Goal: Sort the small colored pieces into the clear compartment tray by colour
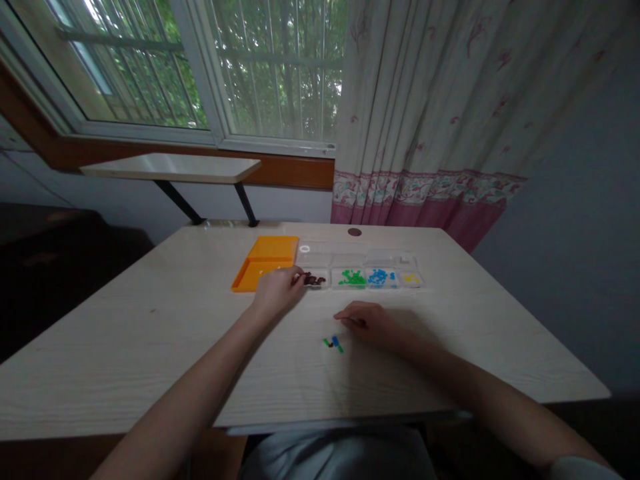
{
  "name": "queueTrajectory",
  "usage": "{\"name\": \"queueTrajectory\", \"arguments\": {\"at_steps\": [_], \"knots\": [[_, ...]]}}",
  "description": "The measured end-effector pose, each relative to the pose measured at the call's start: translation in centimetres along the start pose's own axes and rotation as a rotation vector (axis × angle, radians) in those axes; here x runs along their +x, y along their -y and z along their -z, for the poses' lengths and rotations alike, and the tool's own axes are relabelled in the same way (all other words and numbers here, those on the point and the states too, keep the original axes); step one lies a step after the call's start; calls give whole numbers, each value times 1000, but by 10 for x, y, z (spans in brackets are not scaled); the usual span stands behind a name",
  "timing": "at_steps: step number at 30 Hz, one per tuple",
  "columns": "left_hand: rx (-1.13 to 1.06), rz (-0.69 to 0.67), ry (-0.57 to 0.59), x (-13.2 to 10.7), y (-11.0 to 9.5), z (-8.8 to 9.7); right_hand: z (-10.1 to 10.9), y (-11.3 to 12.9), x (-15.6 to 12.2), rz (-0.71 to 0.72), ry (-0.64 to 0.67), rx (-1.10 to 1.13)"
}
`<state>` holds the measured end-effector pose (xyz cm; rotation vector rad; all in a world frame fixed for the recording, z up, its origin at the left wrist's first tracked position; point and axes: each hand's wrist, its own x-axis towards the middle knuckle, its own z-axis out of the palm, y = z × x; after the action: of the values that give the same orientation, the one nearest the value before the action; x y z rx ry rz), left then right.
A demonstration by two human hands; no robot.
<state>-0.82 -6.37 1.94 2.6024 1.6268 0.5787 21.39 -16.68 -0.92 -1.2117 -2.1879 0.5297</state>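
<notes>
My left hand (pixel 276 289) reaches to the left end of a clear compartment box (pixel 360 261), its fingers pinched together at the cell of dark brown pieces (pixel 314 280). Other cells hold green pieces (pixel 352 278), blue pieces (pixel 378 277) and yellow pieces (pixel 411 278). My right hand (pixel 367 321) rests palm down on the table, fingers curled loosely and pointing left. Just in front of it lie a few loose small pieces (pixel 333 343), green, blue and dark. What the left fingers pinch is too small to see.
An orange tray (pixel 265 261) lies left of the clear box on the pale wooden table (pixel 150 347). A small dark round cap (pixel 355 232) sits near the far edge. Behind are a window, a floral curtain and a narrow shelf (pixel 170 167).
</notes>
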Motion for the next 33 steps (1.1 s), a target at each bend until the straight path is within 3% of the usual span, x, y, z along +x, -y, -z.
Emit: {"name": "queueTrajectory", "arguments": {"at_steps": [5,9,12,17,21,33], "knots": [[67,70,85,2,2,1,-3,-9,0,16,-81,41],[51,59,75,2,1,2,-2,-13,1,2,-139,29],[-90,-99,65,-2,-3,2,-2,-15,3,-9,-171,-3],[-362,-433,170,-13,-22,-5,-2,-14,4,-7,-207,-24],[-455,-562,211,-22,-37,-8,0,-9,3,-29,-186,-26],[-451,-537,86,-22,-36,-9,1,-1,4,-75,-213,-34]]}}
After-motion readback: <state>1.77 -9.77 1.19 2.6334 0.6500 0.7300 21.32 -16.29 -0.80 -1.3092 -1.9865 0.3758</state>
